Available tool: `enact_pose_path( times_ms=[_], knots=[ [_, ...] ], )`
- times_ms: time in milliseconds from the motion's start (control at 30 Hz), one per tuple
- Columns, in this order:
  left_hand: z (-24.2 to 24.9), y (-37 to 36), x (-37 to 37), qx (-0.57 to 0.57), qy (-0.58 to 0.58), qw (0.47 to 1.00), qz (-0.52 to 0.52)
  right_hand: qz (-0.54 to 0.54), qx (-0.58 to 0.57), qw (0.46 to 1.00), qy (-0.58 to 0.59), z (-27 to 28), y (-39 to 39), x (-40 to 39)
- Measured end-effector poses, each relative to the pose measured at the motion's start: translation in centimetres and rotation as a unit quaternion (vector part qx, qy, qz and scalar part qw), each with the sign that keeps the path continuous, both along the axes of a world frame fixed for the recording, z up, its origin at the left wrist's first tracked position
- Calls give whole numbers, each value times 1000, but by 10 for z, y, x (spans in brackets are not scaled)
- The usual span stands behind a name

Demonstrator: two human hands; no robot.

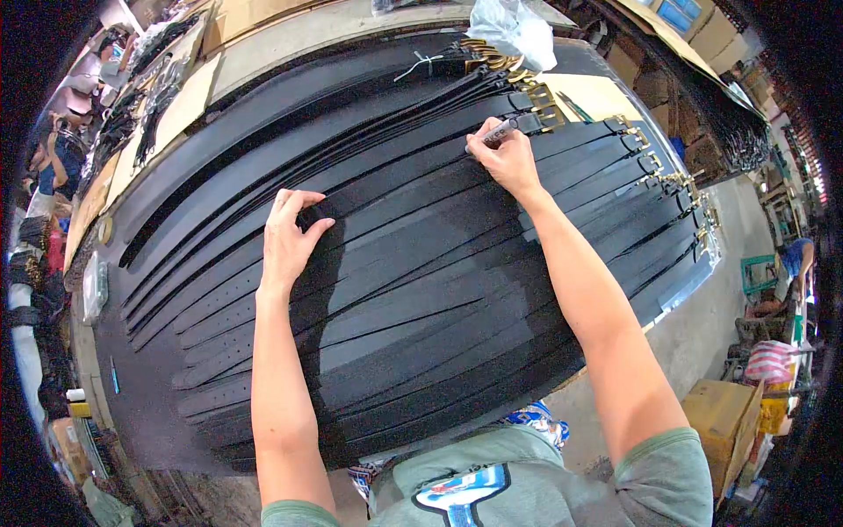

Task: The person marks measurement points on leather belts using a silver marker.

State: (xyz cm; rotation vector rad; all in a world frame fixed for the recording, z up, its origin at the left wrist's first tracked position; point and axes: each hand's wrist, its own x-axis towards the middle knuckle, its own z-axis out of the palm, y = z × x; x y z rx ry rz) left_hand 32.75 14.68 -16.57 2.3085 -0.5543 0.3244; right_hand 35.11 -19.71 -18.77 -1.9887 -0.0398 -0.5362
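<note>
Many long black belts (413, 255) lie side by side across a dark table, with brass-coloured buckles (546, 104) at their right ends. My right hand (507, 158) is closed around a grey marker pen (500, 132), whose tip is over a belt near the upper buckles. My left hand (294, 230) rests on the belts left of the middle, thumb and fingers apart; I can make out nothing held in it. Punched holes show near the left ends of some belts.
A clear plastic bag (511, 33) lies at the table's back edge beside a cardboard sheet (593, 97). A tape roll (105, 230) and a blue pen (114, 376) are at the left. A cardboard box (720, 422) stands lower right. Other people (795, 263) are at both sides.
</note>
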Motion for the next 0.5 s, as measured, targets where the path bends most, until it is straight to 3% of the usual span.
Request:
enact_pose_path(
  times_ms=[200,300,400,500],
  knots=[
    [-2,-1,0,2,-16,1000,3,12,-80,996,-38,5,4,-5],
    [-4,0,1,-1,-22,1000,0,-11,-69,997,-24,7,2,-5],
    [-4,1,1,-3,-16,1000,-1,10,11,1000,-12,3,-4,-1],
    [0,0,-1,7,7,1000,12,6,-15,1000,10,5,-5,-3]
  ],
)
